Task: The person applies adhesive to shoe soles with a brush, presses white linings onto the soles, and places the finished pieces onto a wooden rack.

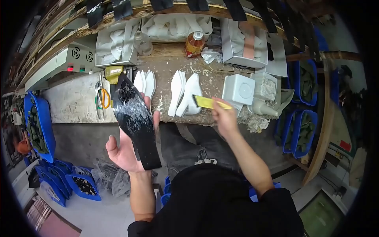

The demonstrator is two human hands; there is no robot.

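My left hand (125, 152) holds a long black sole-shaped piece (136, 114) that lies across the palm, thumb out to the left and fingertips at its right edge. A wet, whitish shiny film covers the upper half of this piece. My right hand (225, 118) grips a flat yellow-handled brush (209, 102), its dark tip pointing left. Behind the brush tip, white insole-shaped pieces (191, 94) lie on the workbench (162, 59). More white insole pieces (149, 83) are just past the black piece.
Scissors (105, 98) with orange handles lie left on the bench. At the back stand an orange-brown bottle (194, 44), a clear bottle (143, 43) and boxes of white pieces (242, 57). A white container (239, 89) sits right. Blue baskets (40, 130) flank both sides.
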